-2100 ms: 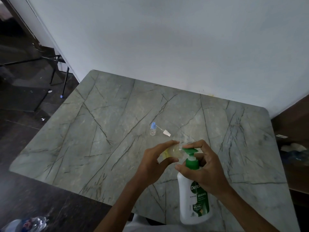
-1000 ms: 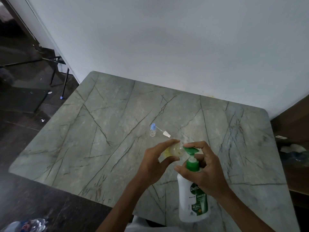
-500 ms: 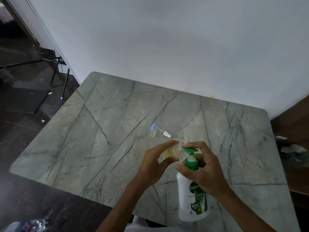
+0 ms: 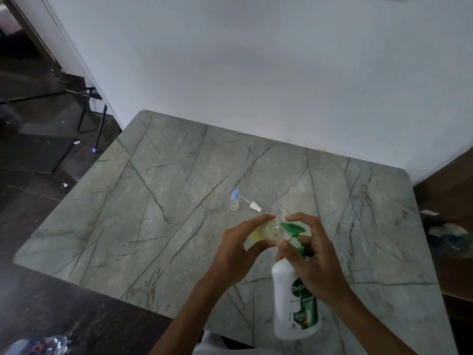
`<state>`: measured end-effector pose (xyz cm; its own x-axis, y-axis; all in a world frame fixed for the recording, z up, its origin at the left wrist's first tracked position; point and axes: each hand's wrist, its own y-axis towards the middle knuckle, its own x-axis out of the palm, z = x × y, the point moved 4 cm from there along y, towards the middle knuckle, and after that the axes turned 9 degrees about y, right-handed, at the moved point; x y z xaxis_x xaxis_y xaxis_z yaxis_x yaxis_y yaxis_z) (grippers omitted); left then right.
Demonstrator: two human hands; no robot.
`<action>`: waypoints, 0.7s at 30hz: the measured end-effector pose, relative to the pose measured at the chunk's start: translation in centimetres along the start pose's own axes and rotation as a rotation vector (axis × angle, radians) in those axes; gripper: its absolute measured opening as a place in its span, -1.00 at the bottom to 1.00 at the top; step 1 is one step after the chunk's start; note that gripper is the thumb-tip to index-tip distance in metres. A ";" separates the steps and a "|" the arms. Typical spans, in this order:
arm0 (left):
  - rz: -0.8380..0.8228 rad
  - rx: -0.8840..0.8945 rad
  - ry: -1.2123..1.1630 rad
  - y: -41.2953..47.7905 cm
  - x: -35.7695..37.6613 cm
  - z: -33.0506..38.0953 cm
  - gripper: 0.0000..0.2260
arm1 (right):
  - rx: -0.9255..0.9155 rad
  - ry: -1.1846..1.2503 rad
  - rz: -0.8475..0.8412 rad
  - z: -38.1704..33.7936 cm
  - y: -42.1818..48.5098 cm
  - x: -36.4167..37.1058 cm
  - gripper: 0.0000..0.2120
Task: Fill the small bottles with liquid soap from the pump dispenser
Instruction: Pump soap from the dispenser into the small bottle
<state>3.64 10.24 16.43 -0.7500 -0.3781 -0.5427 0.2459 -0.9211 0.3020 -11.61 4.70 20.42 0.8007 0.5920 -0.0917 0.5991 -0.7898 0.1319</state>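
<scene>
On the grey veined counter (image 4: 153, 213), near its front edge, a white pump dispenser (image 4: 294, 303) with a green label stands upright. The right hand (image 4: 312, 262) is wrapped about its neck, thumb on the near side and fingers curled behind, while the forefinger lies on top of the green pump head (image 4: 291, 228). The left hand (image 4: 238, 252) pinches a small clear bottle (image 4: 270, 230) between thumb and fingers and holds it tilted, raised off the counter, with its mouth right at the spout of the pump head. Something yellowish shows inside this bottle, probably soap, though the glare and the fingers make it hard to judge how full it is. Farther back, well apart from the hands, a second small bottle (image 4: 234, 200) with a pale blue cap stands upright on the counter. Just beside it on the right lies a little white cap (image 4: 255, 206) with a thin tube running from it toward that bottle. A plain white wall (image 4: 256, 73) rises behind the counter. At the lower left corner of the view, on the dark floor (image 4: 38, 252), lies a crumpled plastic bottle (image 4: 38, 345).
</scene>
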 end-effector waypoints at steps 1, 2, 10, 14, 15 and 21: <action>0.001 -0.004 0.003 0.0 0.0 0.0 -0.59 | -0.002 0.002 0.000 0.0 0.0 0.0 -0.67; 0.000 -0.006 0.005 0.1 -0.1 0.0 -0.59 | -0.005 0.003 0.000 0.0 0.1 0.0 -0.68; 0.002 0.003 -0.003 0.0 -0.1 0.1 -0.59 | -0.023 -0.021 0.013 0.1 0.1 -0.1 -0.63; -0.003 0.005 0.019 -0.1 -0.1 0.1 -0.59 | -0.008 -0.049 0.045 0.1 0.3 -0.3 -0.68; -0.008 0.006 0.024 -0.1 0.0 0.0 -0.59 | 0.000 -0.042 0.056 0.2 0.3 -0.3 -0.69; -0.006 0.016 0.042 -0.1 0.0 -0.3 -0.59 | 0.035 0.006 0.049 0.1 0.7 -0.3 -0.68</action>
<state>3.81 10.32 16.14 -0.7249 -0.3763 -0.5771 0.2309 -0.9219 0.3111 -11.40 3.96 20.42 0.8288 0.5537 -0.0803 0.5594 -0.8227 0.1012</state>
